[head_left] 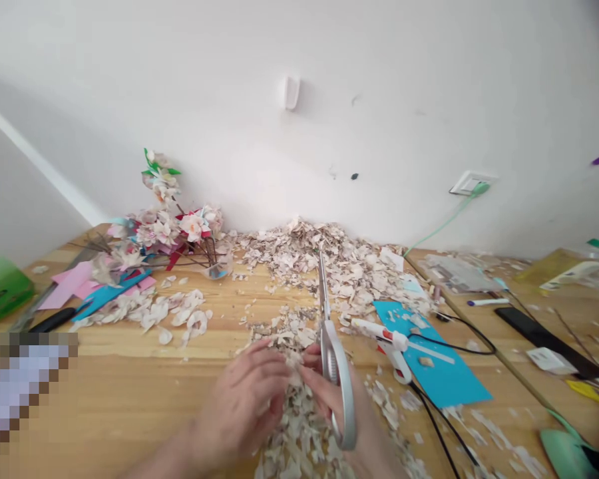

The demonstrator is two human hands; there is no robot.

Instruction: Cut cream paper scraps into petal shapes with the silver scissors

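Two hands over pale paper scrap pile point(299, 426), left of blue card sheet point(439, 372). Left hand point(247, 399) pinching small thin scrap; right hand point(329, 399) gripping grey-handled steel scissors point(332, 346). Scrap likely light, flimsy, tearable; best held at edge.

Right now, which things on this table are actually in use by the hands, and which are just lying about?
In use: scissors in the right hand; paper scraps under the left hand.

Lying about: glue gun, blue sheet, paper flowers, pink paper, green container.
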